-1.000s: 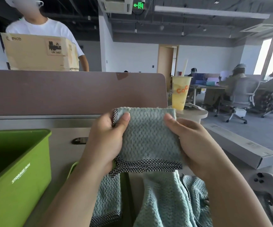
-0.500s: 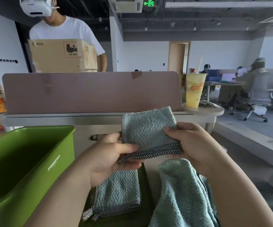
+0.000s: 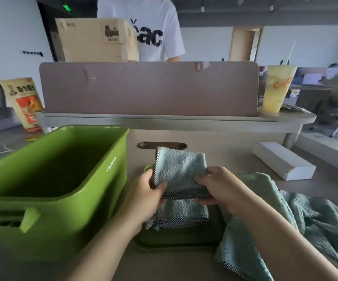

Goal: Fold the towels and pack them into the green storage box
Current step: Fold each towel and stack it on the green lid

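I have the folded towel (image 3: 181, 167) pinched from both sides. My left hand (image 3: 150, 191) clamps its checked left edge between thumb and curled fingers, and my right hand (image 3: 218, 187) nips the lower right corner by the trimmed hem, thumb on top. The towel hangs in the air between them, tilted up away from me, just above another folded towel (image 3: 182, 211) that lies on the green lid (image 3: 180, 238) below my hands. The green storage box (image 3: 103, 191) stands just left of my left hand, open at the top, and I see no towel in the part of its inside that shows. I judge the step in hand to be the carry into the box. To do it well I would hold both pinches firm on the layered edges so the fold cannot spring open. Then I would swing left over the near wall and lay the towel flat on the floor before letting go (a drop from the rim would likely unfold it). The loose towels (image 3: 316, 220) heaped right of my right hand are not yet folded.
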A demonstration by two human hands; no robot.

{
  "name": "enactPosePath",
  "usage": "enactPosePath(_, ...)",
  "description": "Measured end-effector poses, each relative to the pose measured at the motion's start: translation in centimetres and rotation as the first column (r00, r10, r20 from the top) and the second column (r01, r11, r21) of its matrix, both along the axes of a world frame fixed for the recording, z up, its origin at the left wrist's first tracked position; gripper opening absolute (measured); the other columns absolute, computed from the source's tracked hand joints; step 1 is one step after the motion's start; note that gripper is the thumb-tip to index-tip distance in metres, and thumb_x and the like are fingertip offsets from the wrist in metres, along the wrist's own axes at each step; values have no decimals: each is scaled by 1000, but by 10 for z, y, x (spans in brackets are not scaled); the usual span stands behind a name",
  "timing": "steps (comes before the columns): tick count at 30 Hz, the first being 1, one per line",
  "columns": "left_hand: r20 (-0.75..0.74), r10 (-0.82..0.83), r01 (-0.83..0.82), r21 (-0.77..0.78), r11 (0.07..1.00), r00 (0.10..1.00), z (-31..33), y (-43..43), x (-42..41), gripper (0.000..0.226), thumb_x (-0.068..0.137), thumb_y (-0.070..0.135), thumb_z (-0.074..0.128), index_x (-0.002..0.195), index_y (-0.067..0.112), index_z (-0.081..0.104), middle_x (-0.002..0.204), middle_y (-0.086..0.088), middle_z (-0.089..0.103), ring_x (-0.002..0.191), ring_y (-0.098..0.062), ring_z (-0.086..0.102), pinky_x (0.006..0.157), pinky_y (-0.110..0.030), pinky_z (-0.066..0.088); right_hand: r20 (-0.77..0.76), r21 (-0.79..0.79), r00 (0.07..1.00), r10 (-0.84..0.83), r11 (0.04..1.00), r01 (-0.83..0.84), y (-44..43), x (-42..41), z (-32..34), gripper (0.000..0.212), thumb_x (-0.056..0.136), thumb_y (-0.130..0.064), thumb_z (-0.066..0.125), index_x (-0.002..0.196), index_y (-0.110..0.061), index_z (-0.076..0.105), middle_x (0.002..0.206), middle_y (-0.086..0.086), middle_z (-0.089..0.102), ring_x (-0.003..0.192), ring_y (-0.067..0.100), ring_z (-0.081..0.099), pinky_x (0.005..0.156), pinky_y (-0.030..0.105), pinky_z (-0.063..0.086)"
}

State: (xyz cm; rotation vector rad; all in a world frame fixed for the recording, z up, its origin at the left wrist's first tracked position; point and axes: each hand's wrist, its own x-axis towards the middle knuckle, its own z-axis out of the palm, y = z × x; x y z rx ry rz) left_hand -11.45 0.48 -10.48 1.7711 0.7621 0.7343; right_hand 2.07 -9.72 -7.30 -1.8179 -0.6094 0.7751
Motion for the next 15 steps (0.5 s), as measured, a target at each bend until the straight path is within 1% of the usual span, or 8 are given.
enactPosePath(2,-54,0,2,43,999,999,-5,-2,0,16,90,11,60,94,25,66,90,9,74,74,-7,68,68,-29,57,16,-53,1000,0,999,0,0,3,-4,8,92,-7,56,92,-4,63,87,14,66,71,24,67,47,28,57)
enactPosePath(4,-75,-7,12,59,998,997,-9,-3,-3,10,89,13,61,95,20,66,85,7,74,61,-6,63,60,-24,50,21,-84,1000,8,996,-6,1,4,-7,9,90,-4,58,82,-4,63,78,12,64,65,23,65,45,27,55)
enactPosePath(6,-107,-13,21,69,997,994,-11,-3,-5,9,89,14,61,94,19,66,84,6,73,58,-5,61,56,-20,47,30,-110,999,20,994,-17,2,4,-10,12,89,-4,59,77,-6,61,75,10,63,63,22,65,43,24,53)
enactPosePath(8,-145,-4,13,59,998,989,-13,-2,-7,12,88,16,61,98,19,66,89,7,73,66,-7,64,62,-21,50,65,-141,997,41,989,-32,3,4,-12,15,89,-5,59,75,-8,59,73,7,60,61,19,63,42,23,52)
enactPosePath(9,-159,0,8,48,999,987,-14,-2,-7,19,87,19,63,105,21,65,96,6,73,76,-10,67,71,-25,54,81,-161,995,56,986,-42,2,4,-13,15,89,-5,59,74,-8,58,73,7,59,59,18,62,42,22,52)
enactPosePath(12,-215,69,-57,62,996,974,-14,-2,-9,65,78,34,66,138,29,43,126,3,64,112,-19,62,97,-42,49,107,-207,992,67,977,-44,2,3,-13,16,88,-7,61,72,-7,58,69,8,57,53,18,61,41,23,52)
enactPosePath(14,-234,129,-105,112,988,964,-14,-2,-9,69,81,33,67,142,34,35,123,0,65,111,-19,61,98,-36,47,135,-229,989,60,973,-28,1,2,-12,15,88,-8,62,73,-5,59,67,8,58,48,17,59,40,22,51)
enactPosePath(15,-244,158,-125,144,982,957,-12,-3,-10,65,84,30,66,142,34,36,115,0,67,104,-18,63,92,-30,47,153,-246,986,67,969,-28,0,2,-11,14,88,-8,61,75,-3,60,67,9,57,47,17,59,40,22,50)
